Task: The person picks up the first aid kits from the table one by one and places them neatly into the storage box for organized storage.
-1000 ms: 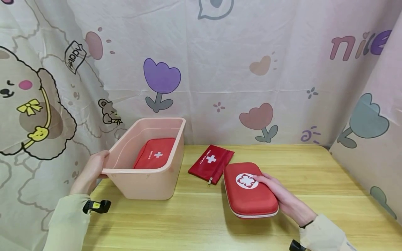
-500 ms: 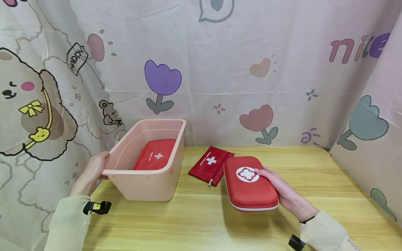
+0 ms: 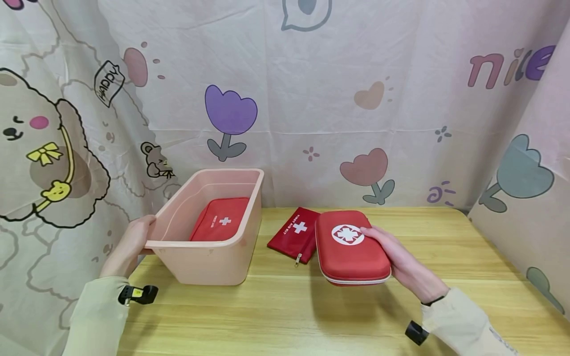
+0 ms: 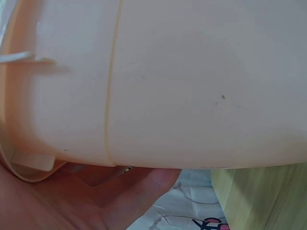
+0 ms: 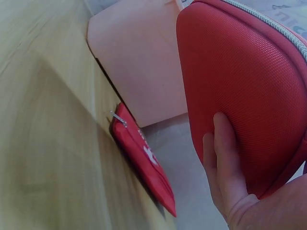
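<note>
My right hand (image 3: 401, 262) grips a red hard-shell first aid case (image 3: 352, 257) by its right side, thumb on top near the white emblem and fingers underneath. The right wrist view shows the case (image 5: 240, 91) held above the table. At the left, my left hand (image 3: 131, 244) holds the rim of a pink plastic bin (image 3: 213, 262), with fingers against its outer wall in the left wrist view. Inside the bin lies a red first aid pouch (image 3: 220, 222). A flat dark red zip pouch (image 3: 294, 232) rests on the table between bin and case, partly covered by the case.
The wooden table (image 3: 267, 316) carries all of these things. A patterned curtain (image 3: 303, 99) hangs behind it and along both sides. The bin stands near the table's left edge.
My right hand has raised the red case and shifted it slightly away from me and to the left, so it now overlaps the zip pouch in view. The left hand and bin stay put.
</note>
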Motion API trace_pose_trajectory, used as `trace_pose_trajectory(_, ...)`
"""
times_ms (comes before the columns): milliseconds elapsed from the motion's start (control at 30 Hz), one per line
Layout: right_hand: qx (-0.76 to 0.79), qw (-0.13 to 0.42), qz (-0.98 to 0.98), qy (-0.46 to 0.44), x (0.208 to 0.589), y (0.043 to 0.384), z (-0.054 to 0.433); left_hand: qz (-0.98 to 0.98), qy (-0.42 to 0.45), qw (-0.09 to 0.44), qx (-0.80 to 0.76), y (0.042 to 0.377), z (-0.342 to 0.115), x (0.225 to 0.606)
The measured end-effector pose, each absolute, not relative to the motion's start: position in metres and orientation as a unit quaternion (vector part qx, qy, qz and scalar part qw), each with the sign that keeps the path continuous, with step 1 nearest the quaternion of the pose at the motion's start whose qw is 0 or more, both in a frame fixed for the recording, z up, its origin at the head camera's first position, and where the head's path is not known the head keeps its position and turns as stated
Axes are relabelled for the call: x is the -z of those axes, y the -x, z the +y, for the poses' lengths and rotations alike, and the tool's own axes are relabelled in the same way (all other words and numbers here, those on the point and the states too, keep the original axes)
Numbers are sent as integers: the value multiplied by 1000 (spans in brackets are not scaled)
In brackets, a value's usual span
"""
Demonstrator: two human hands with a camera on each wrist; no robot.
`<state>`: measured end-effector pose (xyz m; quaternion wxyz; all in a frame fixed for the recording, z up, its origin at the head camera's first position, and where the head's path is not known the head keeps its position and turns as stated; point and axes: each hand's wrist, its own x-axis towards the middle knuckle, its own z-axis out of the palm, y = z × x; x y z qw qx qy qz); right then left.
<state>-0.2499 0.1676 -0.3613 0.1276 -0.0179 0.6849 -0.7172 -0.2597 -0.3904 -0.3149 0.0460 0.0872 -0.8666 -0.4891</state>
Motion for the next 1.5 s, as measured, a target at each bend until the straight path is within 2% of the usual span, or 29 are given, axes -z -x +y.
trace_pose_trajectory(1500, 753, 111, 647, 44, 324, 275, 147, -863, -90, 46, 496, 260, -390, 314)
